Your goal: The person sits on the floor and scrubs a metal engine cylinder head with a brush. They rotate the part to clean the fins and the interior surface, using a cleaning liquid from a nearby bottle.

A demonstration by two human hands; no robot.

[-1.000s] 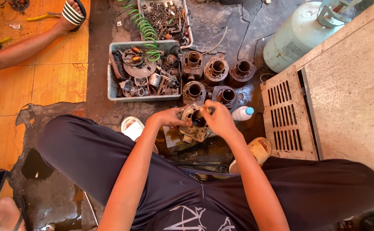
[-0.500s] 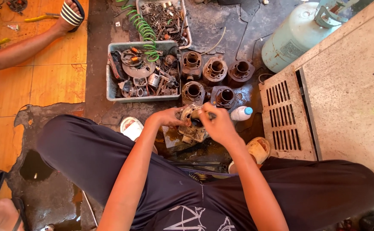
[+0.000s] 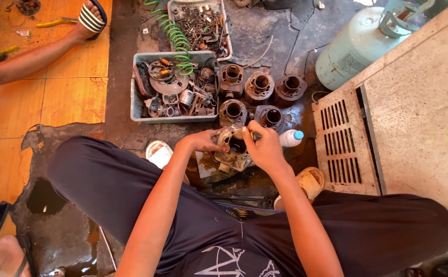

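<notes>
**K:** Barely any change since the earlier frames: right hand (image 3: 266, 147) has crept a little toward 12 over the engine cylinder (image 3: 234, 149), left hand (image 3: 203, 141) has stayed put on it.

**R:** Grip state?

**K:** Left hand is cupped on the cylinder's 9 o'clock flank, fingers pressed to the casting. Right hand is closed, pinching a short dark tool (image 3: 249, 135) whose tip sits at the rim of the bore. Tool type, can't tell.

**R:** Where's the cylinder?

**K:** On the wet dark floor between the knees, bore facing up, resting on a grimy flat piece. At 12 from it: five more cylinders (image 3: 259, 86) in two rows, just beside each other.

**R:** Around it?

**K:** Grey bin (image 3: 134, 97) of scrap parts at 10–11, with a green coiled hose (image 3: 175, 36) running across it. Second tray (image 3: 198, 20) of small metal bits beyond that. White bottle with blue cap (image 3: 290, 137) at 3, just beside the right hand. Pale gas tank (image 3: 357, 43) at 1–2. Another person's sandalled foot (image 3: 88, 18) far off at 10.
</notes>
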